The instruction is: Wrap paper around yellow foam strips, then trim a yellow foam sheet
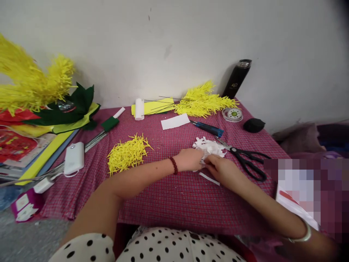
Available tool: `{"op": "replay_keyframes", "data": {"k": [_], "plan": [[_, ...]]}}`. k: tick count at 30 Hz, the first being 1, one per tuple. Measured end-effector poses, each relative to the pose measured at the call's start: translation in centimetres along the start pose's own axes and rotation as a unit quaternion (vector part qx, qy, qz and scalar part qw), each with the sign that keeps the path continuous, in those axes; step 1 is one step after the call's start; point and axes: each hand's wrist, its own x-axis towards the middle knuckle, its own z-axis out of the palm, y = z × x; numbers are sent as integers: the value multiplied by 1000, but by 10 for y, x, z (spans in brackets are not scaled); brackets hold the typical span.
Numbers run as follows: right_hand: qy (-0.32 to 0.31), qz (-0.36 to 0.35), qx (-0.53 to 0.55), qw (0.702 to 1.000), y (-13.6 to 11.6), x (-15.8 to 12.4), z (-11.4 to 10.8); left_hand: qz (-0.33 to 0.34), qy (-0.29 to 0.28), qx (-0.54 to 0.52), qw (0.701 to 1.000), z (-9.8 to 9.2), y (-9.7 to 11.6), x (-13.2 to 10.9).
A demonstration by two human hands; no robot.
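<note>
Your left hand (191, 159) and right hand (223, 170) have fingers clamped on white paper (211, 147); scissors (247, 154) lie just beside, the counter's front edge (174, 218) well apart.

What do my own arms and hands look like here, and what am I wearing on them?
Both the left hand and right hand are bare, without gloves. A dark red beaded bracelet circles the left wrist, and a pale, shiny bangle the right forearm. The left sleeve is short, white with black dots; the right one isn't visible.
</note>
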Motion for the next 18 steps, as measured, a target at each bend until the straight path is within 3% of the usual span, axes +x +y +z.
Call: {"op": "replay_keyframes", "data": {"k": [7,12,18], "plan": [[-30,27,-24,999,-8,-16,2,7,-8,7,1000,-11,1,27],[-19,70,-128,989,-7,4,-6,5,-3,0,1000,-20,15,56],[11,103,-177,979,5,25,-20,-15,50,-33,998,-9,24,76]]}}
